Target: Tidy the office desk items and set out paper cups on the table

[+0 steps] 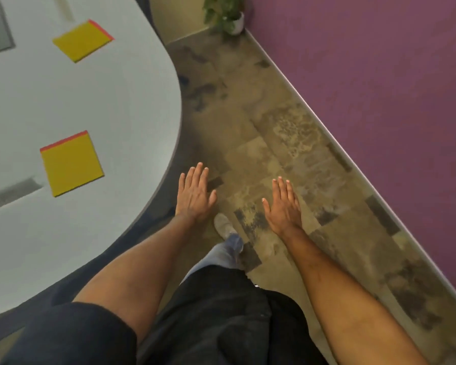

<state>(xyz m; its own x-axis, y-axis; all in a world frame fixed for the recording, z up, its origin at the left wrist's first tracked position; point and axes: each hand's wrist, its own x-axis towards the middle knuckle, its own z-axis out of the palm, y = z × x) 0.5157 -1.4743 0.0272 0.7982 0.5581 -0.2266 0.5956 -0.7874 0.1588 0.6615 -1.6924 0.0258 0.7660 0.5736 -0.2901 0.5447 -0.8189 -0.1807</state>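
Two yellow sticky-note pads with red edges lie on the pale grey table point(132, 106): one near pad point(71, 164) and one far pad point(82, 40). My left hand point(195, 193) is held out flat over the floor, just past the table's rounded edge, fingers straight and holding nothing. My right hand point(283, 205) is also held out flat over the floor, empty. No paper cups are in view.
A purple wall point(366, 75) with a pale baseboard runs along the right. A potted plant point(227, 17) stands in the far corner. Between table and wall lies a passage of mottled brown floor point(261, 127). My shoe point(223, 225) is below my hands.
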